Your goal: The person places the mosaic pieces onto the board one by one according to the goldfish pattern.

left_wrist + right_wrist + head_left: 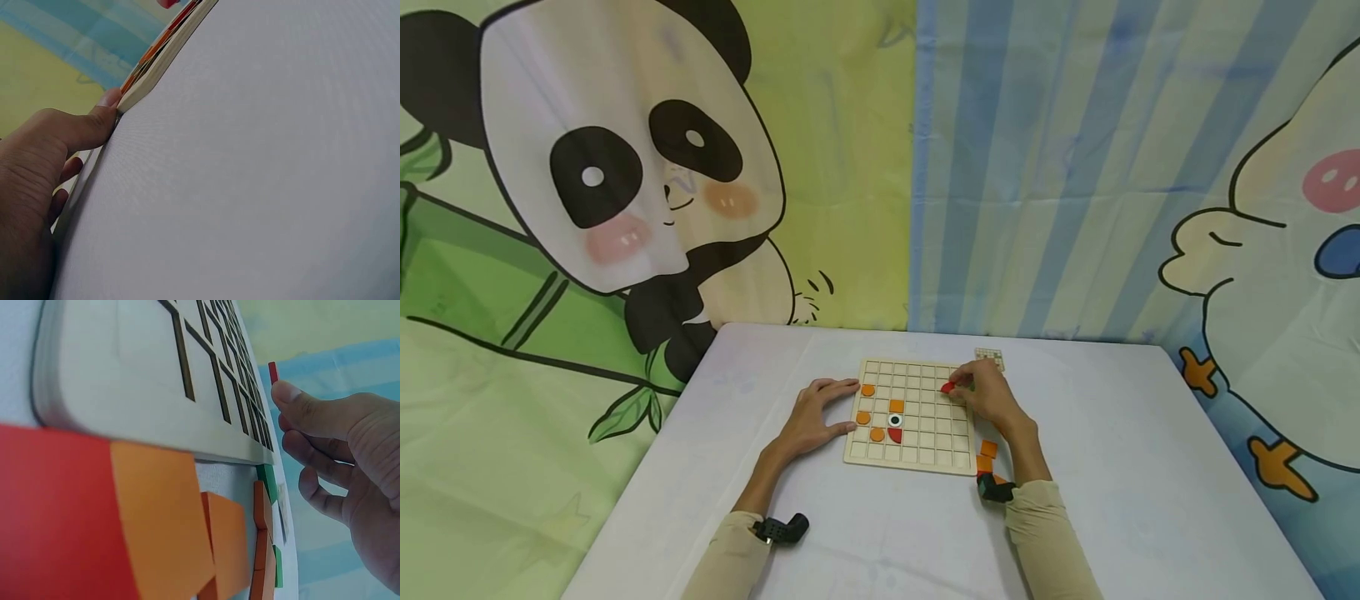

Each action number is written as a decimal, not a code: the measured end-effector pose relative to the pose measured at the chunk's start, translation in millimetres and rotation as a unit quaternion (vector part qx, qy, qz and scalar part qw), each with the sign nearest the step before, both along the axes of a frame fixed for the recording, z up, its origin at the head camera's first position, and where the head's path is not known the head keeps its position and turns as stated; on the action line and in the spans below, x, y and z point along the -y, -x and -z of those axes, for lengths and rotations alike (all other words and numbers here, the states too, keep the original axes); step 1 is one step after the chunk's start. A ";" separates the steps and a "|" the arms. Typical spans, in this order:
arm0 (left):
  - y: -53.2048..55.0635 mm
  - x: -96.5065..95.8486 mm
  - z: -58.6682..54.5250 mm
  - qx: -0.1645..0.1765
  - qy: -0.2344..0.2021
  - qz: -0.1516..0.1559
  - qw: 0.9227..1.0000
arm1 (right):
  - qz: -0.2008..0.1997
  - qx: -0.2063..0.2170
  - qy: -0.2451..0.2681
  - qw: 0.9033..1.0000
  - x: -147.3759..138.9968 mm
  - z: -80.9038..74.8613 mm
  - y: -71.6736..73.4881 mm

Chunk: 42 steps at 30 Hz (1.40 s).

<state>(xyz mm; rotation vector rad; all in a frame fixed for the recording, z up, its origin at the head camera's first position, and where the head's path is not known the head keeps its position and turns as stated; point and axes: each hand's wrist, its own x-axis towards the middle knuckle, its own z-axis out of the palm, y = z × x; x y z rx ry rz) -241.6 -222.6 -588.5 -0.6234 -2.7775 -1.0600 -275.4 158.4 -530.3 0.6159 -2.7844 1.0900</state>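
A pale wooden grid board lies on the white table. My left hand rests against its left edge, thumb and fingers spread; the left wrist view shows the thumb touching the board's side. Over the board's upper right, my right hand pinches a small red piece between thumb and fingers. In the right wrist view only a thin part of the red piece shows. On the board sit several orange round pieces, an orange square, a white eye piece and a red quarter-round.
Loose orange squares lie along the board's right edge, partly hidden by the right wrist's black camera. Green pieces and a red piece lie there too. A small patterned card is behind the right hand.
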 end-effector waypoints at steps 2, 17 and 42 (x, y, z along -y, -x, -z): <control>0.0 0.1 -0.1 -0.002 0.002 0.000 1.000 | 0.002 0.004 0.000 1.000 1.2 0.1 0.2; 1.5 -0.5 -0.9 -0.012 0.005 0.006 1.000 | -0.008 0.028 0.014 0.999 13.6 3.0 0.4; -0.9 -1.4 -3.0 -0.017 -0.002 0.008 1.000 | -0.033 0.031 0.019 0.999 36.1 2.5 -0.1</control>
